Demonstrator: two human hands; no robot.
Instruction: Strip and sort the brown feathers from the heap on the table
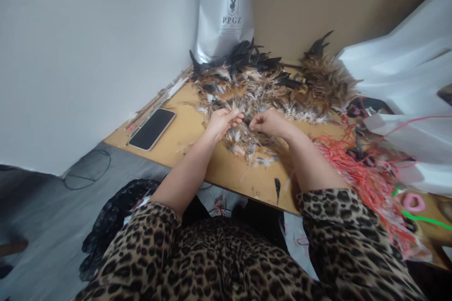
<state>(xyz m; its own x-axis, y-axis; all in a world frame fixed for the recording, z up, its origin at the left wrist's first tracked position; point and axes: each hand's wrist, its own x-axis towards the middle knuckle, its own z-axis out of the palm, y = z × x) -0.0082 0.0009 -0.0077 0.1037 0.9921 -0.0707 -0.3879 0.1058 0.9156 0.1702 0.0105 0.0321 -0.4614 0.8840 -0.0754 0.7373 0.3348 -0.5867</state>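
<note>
Brown, black and white feathers (243,80) lie in a broad pile on the wooden table (190,136). At the pile's near side my left hand (225,122) is closed, thumb against the fingers, with pale brown feathers showing at its fingertips. Just to the right, my right hand (271,123) has its fingers curled into a pinch. Whatever lies between those fingertips is too small to make out. Below both hands is a looser clump of short, fluffy feathers (243,143). A small gap separates the two hands.
A phone (152,129) lies at the left. Red strings (353,164) spread over the right side, near a pink ring (414,202) and white bags (406,66). One dark feather (277,190) rests by the front edge. A white printed bag (226,9) stands behind the pile.
</note>
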